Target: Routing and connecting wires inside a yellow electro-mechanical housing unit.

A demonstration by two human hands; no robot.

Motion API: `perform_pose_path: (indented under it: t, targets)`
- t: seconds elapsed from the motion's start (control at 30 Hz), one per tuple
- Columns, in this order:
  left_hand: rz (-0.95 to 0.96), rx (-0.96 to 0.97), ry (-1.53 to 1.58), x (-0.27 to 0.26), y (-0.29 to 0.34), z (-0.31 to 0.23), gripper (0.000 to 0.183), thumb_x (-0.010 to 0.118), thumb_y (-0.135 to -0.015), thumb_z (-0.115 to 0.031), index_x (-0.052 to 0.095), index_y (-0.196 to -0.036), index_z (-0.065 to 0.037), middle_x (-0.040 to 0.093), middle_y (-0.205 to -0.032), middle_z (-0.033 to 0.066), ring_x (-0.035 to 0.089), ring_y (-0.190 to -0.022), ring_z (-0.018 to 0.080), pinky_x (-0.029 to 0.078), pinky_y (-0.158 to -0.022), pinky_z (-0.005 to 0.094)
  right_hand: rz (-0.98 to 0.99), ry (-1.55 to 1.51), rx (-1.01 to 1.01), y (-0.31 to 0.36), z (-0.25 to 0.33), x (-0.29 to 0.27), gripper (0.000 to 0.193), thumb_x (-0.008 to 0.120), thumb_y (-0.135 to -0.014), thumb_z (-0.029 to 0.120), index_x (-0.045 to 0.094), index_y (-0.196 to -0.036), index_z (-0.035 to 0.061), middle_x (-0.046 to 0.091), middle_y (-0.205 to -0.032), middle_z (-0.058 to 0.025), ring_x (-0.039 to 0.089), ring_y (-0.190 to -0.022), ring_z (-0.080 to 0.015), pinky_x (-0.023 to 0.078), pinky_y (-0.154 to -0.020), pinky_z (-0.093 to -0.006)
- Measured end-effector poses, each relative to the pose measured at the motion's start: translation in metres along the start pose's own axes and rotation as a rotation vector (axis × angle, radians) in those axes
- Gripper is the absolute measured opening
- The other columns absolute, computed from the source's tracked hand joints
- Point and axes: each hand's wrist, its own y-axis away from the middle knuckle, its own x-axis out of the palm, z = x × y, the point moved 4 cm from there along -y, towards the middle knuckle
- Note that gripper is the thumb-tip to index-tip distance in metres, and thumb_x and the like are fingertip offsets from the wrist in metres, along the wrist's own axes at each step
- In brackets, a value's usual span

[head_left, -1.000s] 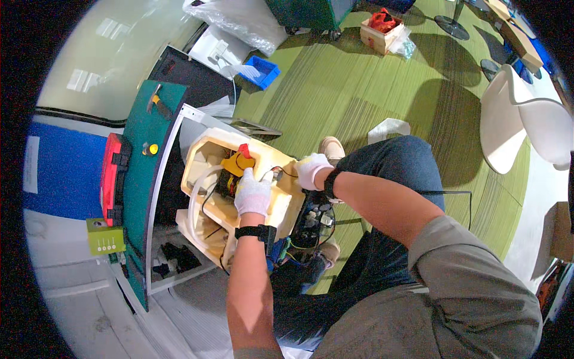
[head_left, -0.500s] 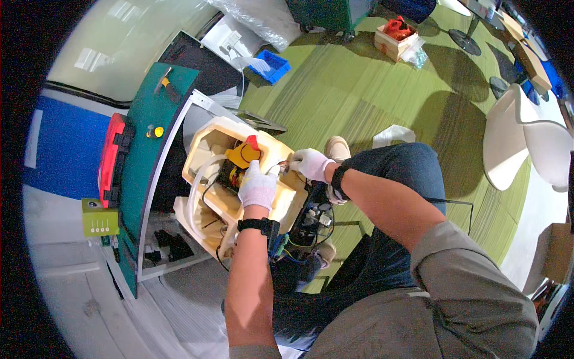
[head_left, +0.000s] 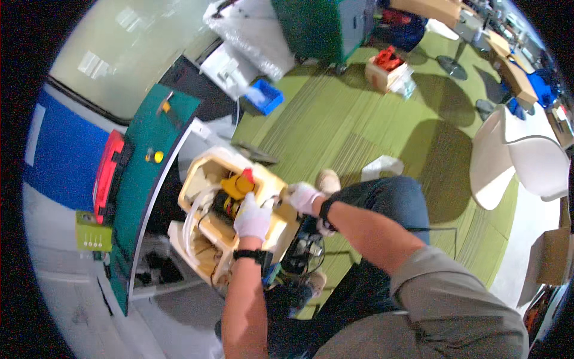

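Observation:
A cream plastic housing (head_left: 206,164) with open compartments stands tilted in front of me. Inside it sit a yellow part with a red tip (head_left: 238,185), a dark cylindrical unit with a yellow label (head_left: 226,204) and a bent white hose (head_left: 190,230). My left hand (head_left: 252,220), in a white glove, lies against the housing beside the yellow part, index finger stretched forward and thumb apart. My right hand (head_left: 304,197), also gloved, is closed in a pinch at the housing's right edge. Whatever its fingertips hold is blurred and too small to name.
Dark components with wires (head_left: 305,254) lie below the housing, near my legs. To the left, a green mat (head_left: 137,209) carries a red case (head_left: 109,173) and small tools. A blue bin (head_left: 264,97), a wooden box (head_left: 382,75) and a white chair (head_left: 508,155) stand farther off.
The whole view has shifted, so the housing and both hands appear slightly lower and farther left. Both hands keep about the same places on the housing.

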Motion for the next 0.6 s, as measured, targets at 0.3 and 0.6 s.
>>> perform_pose_path:
  t: [0.3,0.6]
  targets:
    - [-0.073,0.022,-0.017,0.0,0.01,0.008,0.053,0.067,-0.084,-0.04,0.053,-0.118,-0.001,0.062,-0.11,0.0275,0.059,-0.102,0.0446,0.048,-0.085,0.0494,-0.014,0.038,-0.016,0.004,0.008,0.005,0.032,0.063,-0.084,0.034,0.071,-0.097,0.0065,0.069,-0.081,-0.0176,0.067,-0.075,-0.0333,0.053,-0.071,-0.0411]
    - [-0.292,0.16,-0.038,-0.001,0.014,0.001,0.048,0.067,-0.083,-0.041,0.056,-0.108,-0.001,0.065,-0.097,0.0237,0.064,-0.089,0.041,0.051,-0.078,0.0493,0.097,0.087,0.084,-0.01,-0.011,0.002,0.038,0.061,-0.087,0.041,0.071,-0.099,0.0063,0.069,-0.085,-0.0199,0.068,-0.078,-0.0329,0.053,-0.072,-0.0424]
